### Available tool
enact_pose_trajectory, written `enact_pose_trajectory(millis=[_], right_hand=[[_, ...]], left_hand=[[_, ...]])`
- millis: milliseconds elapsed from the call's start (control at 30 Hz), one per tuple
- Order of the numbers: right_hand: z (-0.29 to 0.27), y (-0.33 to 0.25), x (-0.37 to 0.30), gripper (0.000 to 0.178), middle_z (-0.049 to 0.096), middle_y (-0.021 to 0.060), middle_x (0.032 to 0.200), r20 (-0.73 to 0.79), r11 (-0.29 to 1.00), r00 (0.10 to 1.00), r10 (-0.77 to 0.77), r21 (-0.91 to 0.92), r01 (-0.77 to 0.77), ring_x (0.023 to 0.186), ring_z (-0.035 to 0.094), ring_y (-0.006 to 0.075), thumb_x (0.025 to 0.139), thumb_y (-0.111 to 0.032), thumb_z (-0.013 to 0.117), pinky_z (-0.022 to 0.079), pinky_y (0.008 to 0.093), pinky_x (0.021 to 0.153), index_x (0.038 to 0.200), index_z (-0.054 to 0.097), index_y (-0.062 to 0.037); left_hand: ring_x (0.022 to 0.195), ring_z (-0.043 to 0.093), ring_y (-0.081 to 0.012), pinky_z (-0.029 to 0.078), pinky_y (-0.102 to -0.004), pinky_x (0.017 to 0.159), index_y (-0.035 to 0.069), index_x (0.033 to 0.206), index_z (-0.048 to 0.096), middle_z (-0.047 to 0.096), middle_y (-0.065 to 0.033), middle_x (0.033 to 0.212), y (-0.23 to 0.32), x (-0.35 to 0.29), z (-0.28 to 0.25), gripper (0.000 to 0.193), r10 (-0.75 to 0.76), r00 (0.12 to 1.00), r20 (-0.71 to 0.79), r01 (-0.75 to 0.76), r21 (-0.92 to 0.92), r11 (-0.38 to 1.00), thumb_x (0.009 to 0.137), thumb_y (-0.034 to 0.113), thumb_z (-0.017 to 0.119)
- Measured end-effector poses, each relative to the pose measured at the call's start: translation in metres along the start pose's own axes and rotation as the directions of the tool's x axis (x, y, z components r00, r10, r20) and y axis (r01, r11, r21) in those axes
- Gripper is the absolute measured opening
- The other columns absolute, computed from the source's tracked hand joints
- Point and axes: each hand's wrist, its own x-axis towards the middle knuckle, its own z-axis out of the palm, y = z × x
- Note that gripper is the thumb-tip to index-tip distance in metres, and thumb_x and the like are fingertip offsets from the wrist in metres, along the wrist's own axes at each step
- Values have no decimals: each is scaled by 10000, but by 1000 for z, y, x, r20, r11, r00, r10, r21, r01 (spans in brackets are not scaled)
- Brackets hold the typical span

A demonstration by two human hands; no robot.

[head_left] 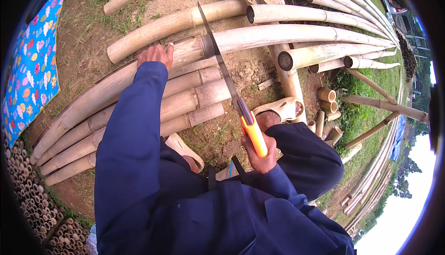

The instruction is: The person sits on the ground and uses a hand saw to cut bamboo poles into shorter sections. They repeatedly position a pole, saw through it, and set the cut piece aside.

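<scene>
A long pale bamboo pole [278, 34] runs across in front of me, from the lower left to the upper right. My left hand [156, 55] grips its upper side, fingers curled over it, thumb pointing right. In my right hand [260, 155] is a hand saw [225, 73], its orange handle wrapped by my fingers. The long, dark, tapering blade points away from me and crosses the pole just right of a joint ring. Whether its teeth touch the bamboo I cannot tell. Several shorter bamboo lengths [185, 101] lie side by side below the pole, next to my left forearm.
A bamboo crosspiece [288, 83] lies under the pole beside my sandalled foot [278, 109]. More poles [320, 14] fan out at the far right. Short cut pieces [327, 94] sit on the grass. A patterned blue sheet [34, 56] and stacked bamboo tubes [34, 195] are at the left.
</scene>
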Motion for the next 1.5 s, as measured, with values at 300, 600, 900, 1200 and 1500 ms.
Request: enact_pose_trajectory(millis=[300,600,900,1200,1500], right_hand=[[-14,-9,-64,193,616,55,689,-6,1000,1000,14,-12,-14,630,575,84,926,-42,709,486,304,587,1106,711,26],[44,6,72,260,489,-17,613,27,988,1000,-12,151,8,573,415,80,946,-154,752,386,321,518,813,602,11],[16,-3,33,113,619,47,679,16,998,999,48,34,-48,626,539,78,937,-78,728,460,307,581,950,700,31],[-19,2,-71,302,754,140,931,18,998,998,67,15,-67,844,712,131,912,-28,742,552,309,778,1204,704,40],[26,-4,54,194,618,86,647,13,999,1000,-25,34,25,564,552,138,941,-132,740,455,341,550,871,649,24]], left_hand=[[953,722,-430,547,-519,912,6,950,773,742,-254,931,-15,-8,4,637,5,1000,-21,-5,-14,1000,1034,538,434],[958,722,-425,544,-521,912,-1,962,763,743,-253,966,-8,-4,5,640,46,999,-29,-46,-10,999,1043,532,418],[918,723,-435,550,-522,901,2,928,763,739,-260,921,-3,1,4,620,37,999,-18,-37,-23,999,1036,513,429],[922,726,-431,552,-521,895,7,949,769,740,-257,922,-19,5,7,618,7,997,-72,-8,-20,1000,1036,520,436],[925,722,-440,559,-512,899,-10,937,765,736,-269,917,-17,3,4,622,59,989,-138,-65,-39,997,1038,509,438]])
